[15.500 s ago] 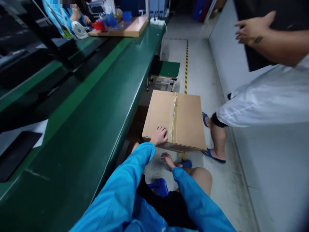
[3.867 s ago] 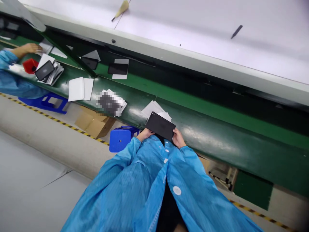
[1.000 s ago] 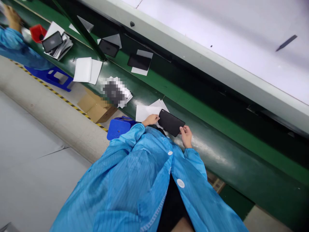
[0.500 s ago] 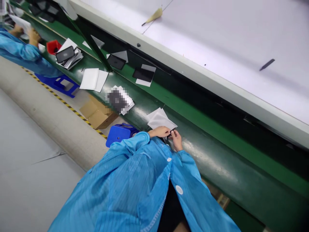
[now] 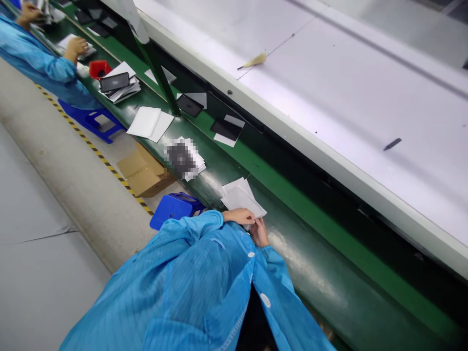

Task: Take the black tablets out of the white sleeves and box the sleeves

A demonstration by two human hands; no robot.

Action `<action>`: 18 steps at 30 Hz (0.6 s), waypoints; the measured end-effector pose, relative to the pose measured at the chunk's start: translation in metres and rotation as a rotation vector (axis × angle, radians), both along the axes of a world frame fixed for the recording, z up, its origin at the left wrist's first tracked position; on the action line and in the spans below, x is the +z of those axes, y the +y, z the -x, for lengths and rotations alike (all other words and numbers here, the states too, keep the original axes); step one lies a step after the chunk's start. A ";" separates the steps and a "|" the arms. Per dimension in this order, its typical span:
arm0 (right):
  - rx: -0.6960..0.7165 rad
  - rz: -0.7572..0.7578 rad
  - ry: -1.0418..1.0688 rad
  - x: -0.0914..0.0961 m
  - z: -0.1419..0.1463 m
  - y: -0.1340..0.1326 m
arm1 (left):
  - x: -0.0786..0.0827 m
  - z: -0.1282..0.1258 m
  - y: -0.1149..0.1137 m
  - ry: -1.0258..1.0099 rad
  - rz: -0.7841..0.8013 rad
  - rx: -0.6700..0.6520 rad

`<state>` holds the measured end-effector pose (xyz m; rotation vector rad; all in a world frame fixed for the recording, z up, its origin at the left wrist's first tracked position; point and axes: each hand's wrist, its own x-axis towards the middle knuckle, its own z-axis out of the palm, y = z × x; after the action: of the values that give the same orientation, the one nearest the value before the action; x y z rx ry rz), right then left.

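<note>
Close against my blue smock, my left hand and my right hand meet with fingers pinched together at the near edge of the green bench. Whatever lies between the fingertips is too small and too covered to make out; a pale edge shows just below them. White sheets or flat pouches lie overlapping on the bench directly beyond, and my left fingers are at their near corner.
Along the bench to the left are a stack with a blurred dark tablet-like case, white sheets and a red bin. Dark flat cases rest on the green belt. A co-worker's hand works farther left. A blue stool stands below.
The view has shifted slightly. A dark bit at my fingertips no longer shows, and my hands remain together. The co-worker's hands have moved farther apart.
</note>
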<state>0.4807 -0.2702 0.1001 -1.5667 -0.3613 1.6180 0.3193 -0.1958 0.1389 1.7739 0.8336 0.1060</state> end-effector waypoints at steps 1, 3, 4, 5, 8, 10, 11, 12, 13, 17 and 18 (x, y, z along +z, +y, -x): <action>-0.008 0.010 -0.024 -0.002 -0.001 0.002 | -0.001 0.002 0.001 -0.010 0.007 0.000; -0.021 0.024 -0.082 -0.007 -0.002 0.006 | -0.004 0.008 0.006 -0.016 0.018 0.019; -0.026 0.024 -0.112 -0.010 -0.002 0.009 | -0.006 0.012 0.011 -0.008 0.019 0.042; -0.029 0.017 -0.140 -0.012 -0.003 0.011 | -0.009 0.018 0.019 0.006 0.016 0.072; -0.043 -0.027 -0.211 -0.017 -0.004 0.016 | -0.016 0.047 0.059 0.094 -0.012 0.184; -0.044 -0.068 -0.239 -0.018 -0.003 0.016 | -0.019 0.078 0.097 0.191 -0.049 0.263; -0.038 -0.090 -0.247 -0.018 -0.002 0.016 | -0.020 0.095 0.119 0.248 -0.072 0.301; -0.030 -0.111 -0.250 -0.017 -0.001 0.015 | -0.020 0.112 0.141 0.306 -0.099 0.337; -0.019 -0.129 -0.249 -0.017 0.002 0.013 | -0.019 0.128 0.163 0.362 -0.127 0.368; 0.045 -0.175 -0.214 -0.013 0.019 0.012 | -0.011 0.174 0.246 0.513 -0.245 0.436; 0.074 -0.182 -0.199 -0.011 0.025 0.013 | -0.010 0.178 0.263 0.529 -0.270 0.441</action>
<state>0.4557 -0.2574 0.0886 -1.5926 -0.6620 1.4431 0.1412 0.0672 0.1292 1.8653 1.6545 0.0369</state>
